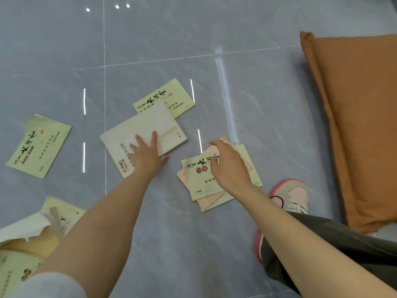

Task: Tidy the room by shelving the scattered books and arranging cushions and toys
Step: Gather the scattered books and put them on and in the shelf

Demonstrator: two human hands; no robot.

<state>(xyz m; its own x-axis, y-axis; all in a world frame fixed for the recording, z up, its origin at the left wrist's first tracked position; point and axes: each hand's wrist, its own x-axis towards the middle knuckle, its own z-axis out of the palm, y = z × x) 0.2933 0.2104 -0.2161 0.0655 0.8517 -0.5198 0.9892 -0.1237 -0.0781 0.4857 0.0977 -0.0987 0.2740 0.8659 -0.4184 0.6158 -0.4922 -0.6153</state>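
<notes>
I am pressing my left hand (148,154) flat, fingers spread, on the white book (150,130), which is overlapping a green book (171,95) just beyond my fingertips. My right hand (227,166) is bending its fingers down onto the stack of green and pink books (197,181); I cannot tell whether it is gripping. An orange cushion (354,125) is lying well right of that hand, my pink shoe (294,194) near the stack, and another green copy (38,147) far left.

Holds both bare forearms stretched forward and down; lays left hand (148,157) flat, palm down, fingers spread; arches right hand (228,166), fingers bent downward, thumb out.
</notes>
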